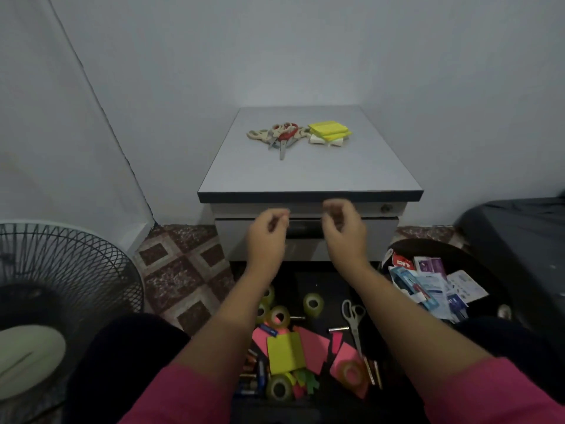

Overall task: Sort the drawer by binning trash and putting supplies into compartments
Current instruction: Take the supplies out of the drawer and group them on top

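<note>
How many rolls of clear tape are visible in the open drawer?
6 clear tape rolls, maybe more hidden: two beside the left forearm, one just right of them, one mid-drawer, one at the front, one on pink paper.

A corner of a home room: plain white walls, patterned floor tiles, a small grey drawer cabinet against the far wall, a standing fan near left.
</note>
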Available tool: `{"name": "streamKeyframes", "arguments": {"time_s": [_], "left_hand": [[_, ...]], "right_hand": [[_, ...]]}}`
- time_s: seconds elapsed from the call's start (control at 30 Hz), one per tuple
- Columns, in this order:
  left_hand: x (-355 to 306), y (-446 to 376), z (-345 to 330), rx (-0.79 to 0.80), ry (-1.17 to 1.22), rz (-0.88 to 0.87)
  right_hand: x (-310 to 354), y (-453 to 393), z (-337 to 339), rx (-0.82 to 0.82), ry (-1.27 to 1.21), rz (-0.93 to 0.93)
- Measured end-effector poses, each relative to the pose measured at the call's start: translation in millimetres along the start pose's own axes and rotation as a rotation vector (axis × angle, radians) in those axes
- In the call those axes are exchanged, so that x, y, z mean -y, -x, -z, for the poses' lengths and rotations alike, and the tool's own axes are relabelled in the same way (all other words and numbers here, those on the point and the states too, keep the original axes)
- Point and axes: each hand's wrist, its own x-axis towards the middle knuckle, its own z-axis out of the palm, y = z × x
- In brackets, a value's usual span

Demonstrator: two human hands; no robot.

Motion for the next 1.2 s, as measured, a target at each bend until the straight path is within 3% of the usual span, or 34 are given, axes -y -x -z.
{"name": "streamKeyframes", "arguments": {"time_s": [0.1,0.23,0.37,0.43,0.6,0.8,1.0,1.2], "left_hand": [[49,35,6,0.068,-0.073,0.173],[96,61,21,0.256,-0.36,0.369],[111,75,32,0.476,-0.657,0.497],[118,78,35,0.541,-0.739,0.566],[132,83,35,0.5,-0.752,0.683],[144,89,35,0.723,-0.849,0.741],[148,83,32,0.758,-0.938,0.714],[148,82,27,0.778,-1.008,0.673]], "right_hand": [[-39,34,6,0.115,0.123,-0.201],[-88,76,25,0.246,0.39,-0.411],[-123,104,36,0.535,0.755,-0.706],[-130,111,39,0.649,0.876,-0.73],[-134,116,43,0.709,0.99,-0.737],[-140,123,38,0.681,1.001,-0.771],[-139,113,29,0.618,0.804,-0.875],[-136,115,18,0.764,0.632,-0.944]]}}
